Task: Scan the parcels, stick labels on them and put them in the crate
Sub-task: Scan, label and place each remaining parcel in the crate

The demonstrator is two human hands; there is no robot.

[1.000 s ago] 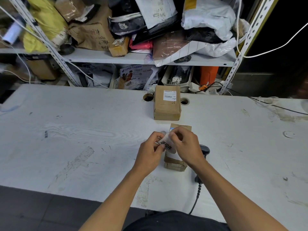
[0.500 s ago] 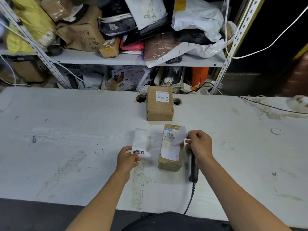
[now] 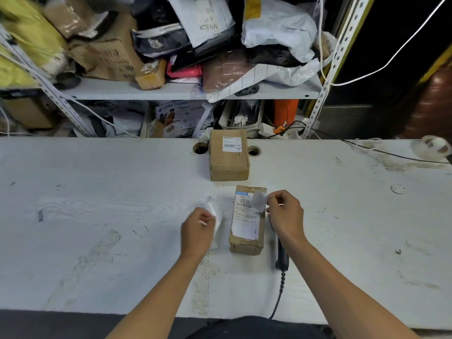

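Two hands are working over the white table point(image 3: 97, 216), each pinching a piece of paper. Going from the left: the left hand point(image 3: 197, 228) is pinching a blurred white backing strip point(image 3: 216, 216) between thumb and fingers, its grip closed on the strip just beside the near parcel point(image 3: 247, 220). That parcel is lying flat on the table, a printed shipping slip already on its top. The right hand point(image 3: 285, 214) is pinching a small label point(image 3: 258, 199) by one edge, grip closed on it, and the label is hanging over the parcel's far right corner; contact cannot be confirmed. A scanner point(image 3: 281, 255) is lying partly under the right forearm. A second parcel point(image 3: 228, 157) is sitting further back, apart from the first. No crate is in view.

Risks, as judged: the label appears limp, so it could be folding onto itself or landing creased. Placed where it is hanging, it could be covering the slip's barcode. The loose strip could be catching the adhesive.
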